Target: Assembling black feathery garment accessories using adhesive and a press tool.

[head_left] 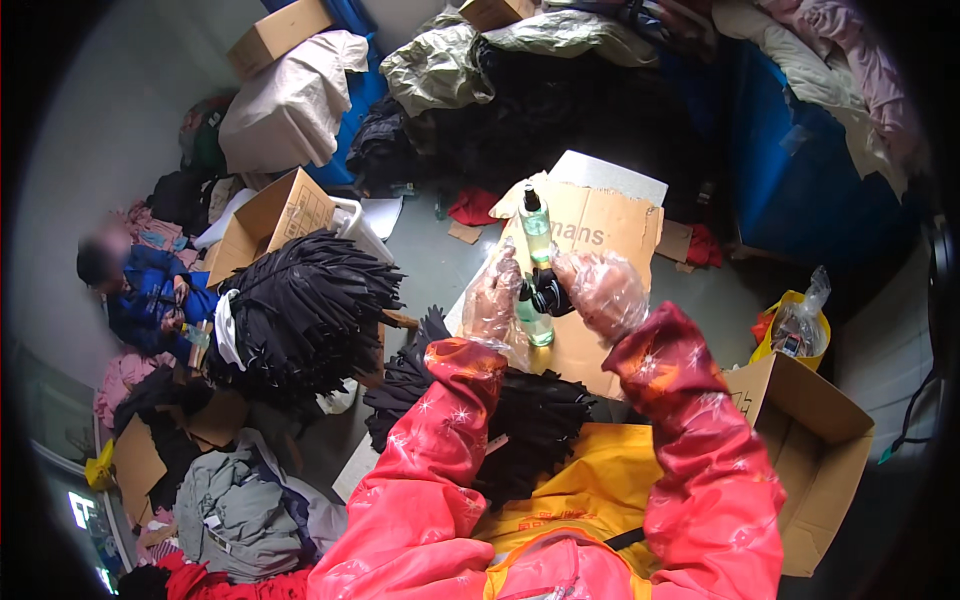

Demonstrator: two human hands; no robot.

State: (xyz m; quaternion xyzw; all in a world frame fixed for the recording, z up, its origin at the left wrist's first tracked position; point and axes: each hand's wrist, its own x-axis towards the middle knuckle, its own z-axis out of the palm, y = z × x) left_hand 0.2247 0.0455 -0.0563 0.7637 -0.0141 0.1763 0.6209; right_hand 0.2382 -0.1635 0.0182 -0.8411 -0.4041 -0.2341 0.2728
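A flattened brown cardboard sheet point(600, 235) lies on the grey floor point(425, 265) in front of the person and carries an upright clear plastic spray bottle of pale green liquid with a black cap point(535, 222). Heaps crowd around it: a fan of thin black fabric strips point(305, 310) to the left, a second pile of black strips point(530, 420) on the lap against a yellow apron point(590, 480), dark clothes point(520, 120) behind, and an open cardboard box point(810, 450) at the right beside a yellow bag point(795, 325). Another person in a blue jacket point(150, 295) sits at the far left. Both hands wear loose, crinkled clear plastic gloves over shiny pink sleeves and are raised together above the cardboard sheet. The left hand point(492, 300) curls its grip round a second clear bottle of pale green liquid point(537, 322), held upright just below the standing one. The right hand point(600, 290) closes its grip on a small black piece point(548, 293) at that bottle's top; what the piece is cannot be made out.
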